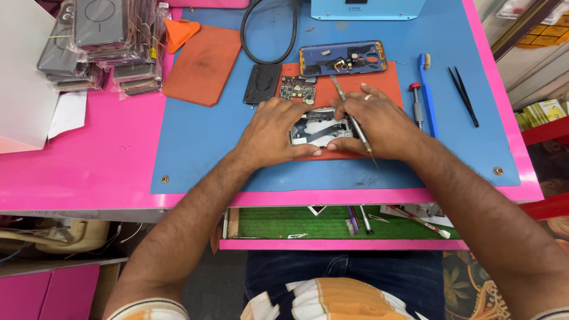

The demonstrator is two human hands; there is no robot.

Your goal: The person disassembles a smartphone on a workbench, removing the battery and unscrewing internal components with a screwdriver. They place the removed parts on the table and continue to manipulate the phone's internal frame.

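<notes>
A grey phone part [317, 129] is held flat on an orange mat [355, 89], near the middle of the blue work mat [195, 148]. It is gripped from both ends: left hand [274, 133] curled over its left edge, right hand [374, 124] curled over its right edge, fingers closed on it. A thin metal tool [351, 115] is also pinned under the right hand's fingers, lying diagonally across the part with its tip pointing toward the person.

Just behind the part a small circuit board [297, 90] is seen, with a black plate [262, 83] to its left. A blue phone frame [342, 57] lies further back. To the right, well apart: a red-capped screwdriver [416, 104], a blue brush [427, 89], black tweezers [463, 95]. A second orange mat [203, 65] lies at upper left. An open drawer [284, 224] with green lining is seen below the table edge.
</notes>
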